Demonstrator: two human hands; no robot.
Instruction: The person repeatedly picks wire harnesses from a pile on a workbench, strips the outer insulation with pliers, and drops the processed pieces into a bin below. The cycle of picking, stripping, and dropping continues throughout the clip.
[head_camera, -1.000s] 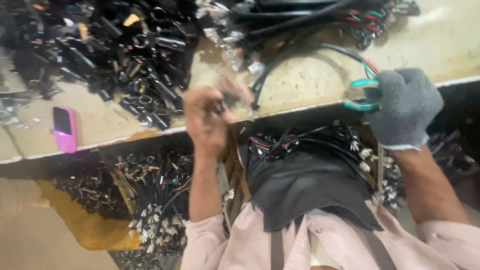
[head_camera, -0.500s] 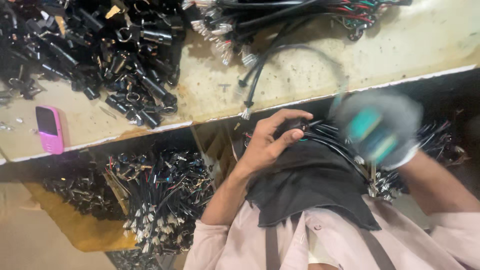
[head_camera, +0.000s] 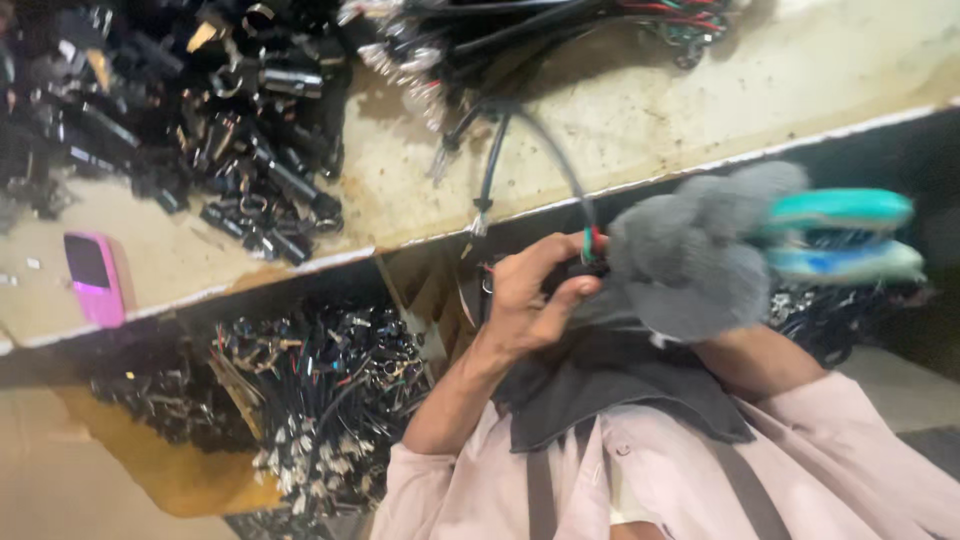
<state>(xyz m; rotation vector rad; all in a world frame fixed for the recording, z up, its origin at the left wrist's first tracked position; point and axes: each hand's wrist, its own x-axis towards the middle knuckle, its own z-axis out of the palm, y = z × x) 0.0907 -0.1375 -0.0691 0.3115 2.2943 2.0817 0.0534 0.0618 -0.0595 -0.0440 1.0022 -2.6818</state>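
Observation:
My bare left hand (head_camera: 535, 300) pinches the end of a black cable (head_camera: 500, 140), where short red and green wires (head_camera: 592, 243) stick out. The cable arcs up over the table edge onto the worn tabletop (head_camera: 640, 110). My right hand (head_camera: 690, 260), in a grey knit glove, is blurred and sits right against the wire end. It grips a cutting tool with teal handles (head_camera: 840, 235) that point off to the right; the jaws are hidden behind the glove.
A heap of black connector parts (head_camera: 200, 120) covers the table's left. A pink phone (head_camera: 95, 275) lies near its edge. Cable bundles (head_camera: 560, 25) lie at the top. Below the table are piles of wired pieces (head_camera: 320, 400) and a dark cloth (head_camera: 610, 390) on my lap.
My left hand dropped from the table edge toward my lap and now holds the cable end. My gloved right hand swung in from the right with the cutter to meet it.

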